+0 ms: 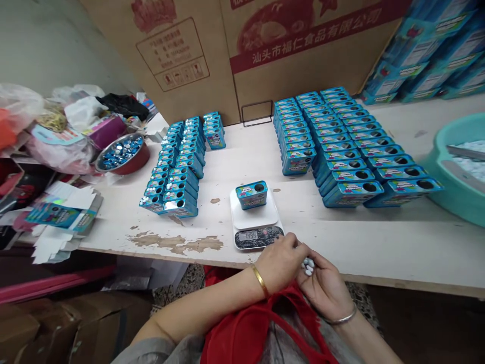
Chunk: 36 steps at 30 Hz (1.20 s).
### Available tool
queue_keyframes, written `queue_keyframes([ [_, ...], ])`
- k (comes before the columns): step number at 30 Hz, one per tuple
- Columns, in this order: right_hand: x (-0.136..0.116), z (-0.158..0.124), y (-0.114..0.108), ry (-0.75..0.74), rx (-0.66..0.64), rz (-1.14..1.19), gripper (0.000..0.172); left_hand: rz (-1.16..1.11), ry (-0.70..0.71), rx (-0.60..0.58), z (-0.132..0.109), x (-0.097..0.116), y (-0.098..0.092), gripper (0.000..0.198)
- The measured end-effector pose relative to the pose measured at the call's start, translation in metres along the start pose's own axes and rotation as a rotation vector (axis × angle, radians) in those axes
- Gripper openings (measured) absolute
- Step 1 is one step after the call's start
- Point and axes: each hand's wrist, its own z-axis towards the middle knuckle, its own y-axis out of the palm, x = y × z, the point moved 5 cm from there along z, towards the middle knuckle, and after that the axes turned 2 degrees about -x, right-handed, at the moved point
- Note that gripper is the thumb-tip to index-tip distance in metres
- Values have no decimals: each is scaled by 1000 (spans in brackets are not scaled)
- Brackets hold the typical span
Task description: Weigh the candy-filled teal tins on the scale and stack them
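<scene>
While cupped, white candies [308, 266] inside the narrow grip of the right hand [324, 288]

Left hand [278, 264], gold-bangled, just beside white candies [308, 266] cupped in right hand [322, 287]; digital kitchen scale [257, 237] bearing one blue tin [252, 195]; rows of matching tins [333, 162] on white table [379, 242].

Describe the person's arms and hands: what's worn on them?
The left hand and right hand are bare, no gloves. A plain gold bangle circles the left wrist, a thin silver bangle the right. A grey sleeve covers the upper left arm; red cloth lies below the forearms.
</scene>
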Motion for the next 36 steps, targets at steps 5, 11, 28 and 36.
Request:
queue_keyframes([
  [5,3,-4,10,26,9,11,28,-86,-84,-46,-1,-5,-6,14],
  [11,0,-1,27,-17,-40,-3,26,-225,-31,5,1,-15,-23,14],
  [28,-22,15,112,-106,-170,30,28,-248,-71,542,39,-110,-127,8],
  [36,-29,14,87,-128,-103,40,27,-277,-59,493,31,-115,-126,8],
])
